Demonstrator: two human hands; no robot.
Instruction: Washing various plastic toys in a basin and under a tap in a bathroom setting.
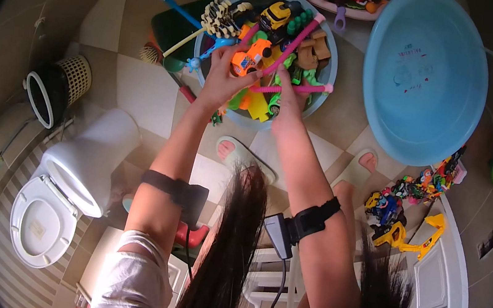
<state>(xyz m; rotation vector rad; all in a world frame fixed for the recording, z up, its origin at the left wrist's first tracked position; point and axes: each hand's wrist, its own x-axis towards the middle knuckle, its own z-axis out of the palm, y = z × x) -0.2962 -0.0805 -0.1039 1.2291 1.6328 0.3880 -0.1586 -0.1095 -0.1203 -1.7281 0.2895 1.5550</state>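
Note:
A round, pale-blue plastic basin (334,67), heaped with toys, is before me. My left hand (226,79) has its thumb and fingers around an orange toy car (251,57) above the heap. Beside it, my right hand (288,105) reaches into the toys, its thumb by a pink corrugated tube (296,43); its other fingers are partly hidden, so its grip is unclear. A green toy car (274,103) lies by that wrist. Farther back in the basin are a yellow toy truck (276,15), brown blocks (312,53) and a cream-coloured beaded toy (221,19).
A large blue basin (419,116) is at the right, with a pink tub (358,13) of toys behind. Small toys (415,188) and a yellow toy digger (403,240) are at lower right. Left are a toilet (44,221), wastebasket (75,73) and hairbrush (150,52).

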